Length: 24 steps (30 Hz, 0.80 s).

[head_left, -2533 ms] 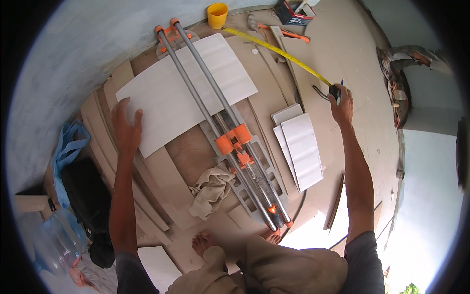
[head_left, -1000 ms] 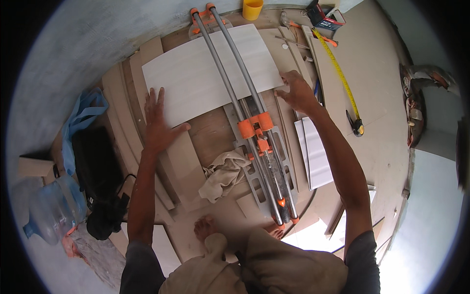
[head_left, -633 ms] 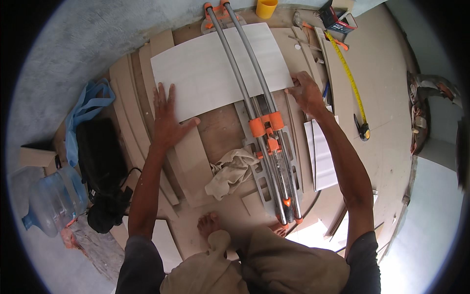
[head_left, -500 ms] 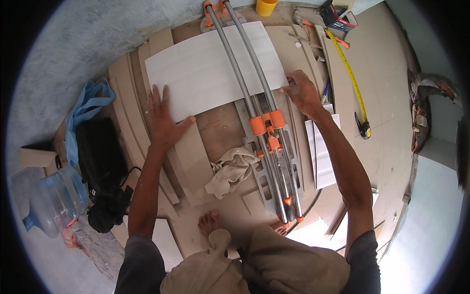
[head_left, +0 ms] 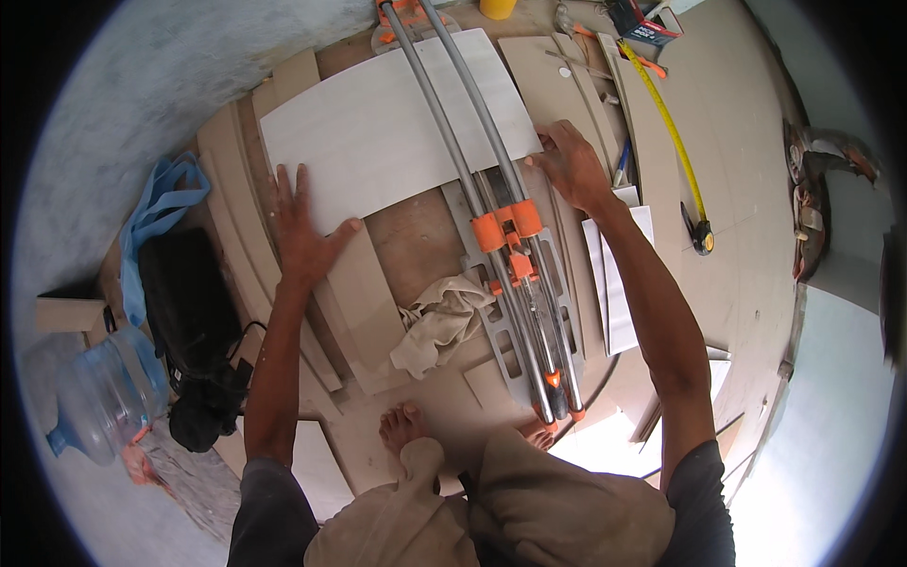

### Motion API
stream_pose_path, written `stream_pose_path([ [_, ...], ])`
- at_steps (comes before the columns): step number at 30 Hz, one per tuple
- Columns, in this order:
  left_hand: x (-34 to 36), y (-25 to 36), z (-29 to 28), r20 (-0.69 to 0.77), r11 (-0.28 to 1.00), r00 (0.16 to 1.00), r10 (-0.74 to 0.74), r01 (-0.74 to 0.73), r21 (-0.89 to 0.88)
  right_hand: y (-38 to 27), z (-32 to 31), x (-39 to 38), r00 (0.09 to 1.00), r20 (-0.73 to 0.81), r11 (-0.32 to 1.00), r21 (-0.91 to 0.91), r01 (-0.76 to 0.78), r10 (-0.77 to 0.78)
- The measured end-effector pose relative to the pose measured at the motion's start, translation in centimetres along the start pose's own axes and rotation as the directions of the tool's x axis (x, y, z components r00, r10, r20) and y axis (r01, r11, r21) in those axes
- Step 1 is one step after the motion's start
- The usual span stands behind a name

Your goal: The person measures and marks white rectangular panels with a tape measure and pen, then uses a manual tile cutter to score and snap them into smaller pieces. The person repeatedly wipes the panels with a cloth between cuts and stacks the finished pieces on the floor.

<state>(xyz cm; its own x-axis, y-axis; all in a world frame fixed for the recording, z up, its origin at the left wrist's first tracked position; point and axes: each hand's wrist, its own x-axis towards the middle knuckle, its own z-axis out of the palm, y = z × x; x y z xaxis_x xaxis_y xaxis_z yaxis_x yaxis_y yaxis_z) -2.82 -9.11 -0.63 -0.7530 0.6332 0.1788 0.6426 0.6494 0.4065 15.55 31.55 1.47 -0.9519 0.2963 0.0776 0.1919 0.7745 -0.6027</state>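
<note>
A large white tile (head_left: 350,132) lies under the two steel rails of a manual tile cutter (head_left: 511,227), whose orange carriage sits just nearer than the tile. My left hand (head_left: 307,236) rests at the tile's near left corner, fingers spread along the left edge and thumb by the near edge. At the right end of the tile, my right hand (head_left: 573,168) has its fingers bent and closed on the corner. A crumpled beige cloth (head_left: 440,326) lies left of the cutter's near half.
Cut tile strips (head_left: 354,321) lie on both sides. To the right are a pulled-out yellow tape measure (head_left: 701,236), a blue pen (head_left: 622,163) and white offcuts (head_left: 624,283). A black bag (head_left: 189,293) and a clear water bottle (head_left: 104,392) stand left; a yellow cup (head_left: 497,8) is at the back.
The whole scene has shifted slightly left and up in the picture. Both hands stay at the same ends of the tile, with no clear movement against the cutter.
</note>
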Motion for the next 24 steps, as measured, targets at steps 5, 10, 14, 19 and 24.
stream_pose_path([
  [5,0.01,0.55,-0.11,0.018,0.999,0.999,-0.039,0.039,0.004,0.06,0.18,-0.08,0.999,-0.005,0.999,0.032,-0.036,0.037],
  [10,-0.04,0.31,0.03,0.020,0.999,0.999,-0.032,0.032,-0.004,0.70,0.28,-0.14,1.000,-0.016,1.000,0.007,-0.007,0.007],
  [14,-0.15,0.13,0.04,0.031,0.999,0.999,-0.036,0.036,0.017,0.57,0.57,-0.18,0.999,-0.031,1.000,0.006,-0.012,0.013],
  [19,-0.06,0.22,0.03,0.003,1.000,1.000,-0.023,0.023,0.007,0.39,0.58,-0.35,0.998,-0.041,0.999,0.017,-0.048,0.048],
  [24,-0.07,-0.08,-0.02,-0.015,0.999,1.000,-0.010,0.010,-0.033,0.28,0.62,-0.38,0.996,-0.057,0.997,0.038,-0.071,0.073],
])
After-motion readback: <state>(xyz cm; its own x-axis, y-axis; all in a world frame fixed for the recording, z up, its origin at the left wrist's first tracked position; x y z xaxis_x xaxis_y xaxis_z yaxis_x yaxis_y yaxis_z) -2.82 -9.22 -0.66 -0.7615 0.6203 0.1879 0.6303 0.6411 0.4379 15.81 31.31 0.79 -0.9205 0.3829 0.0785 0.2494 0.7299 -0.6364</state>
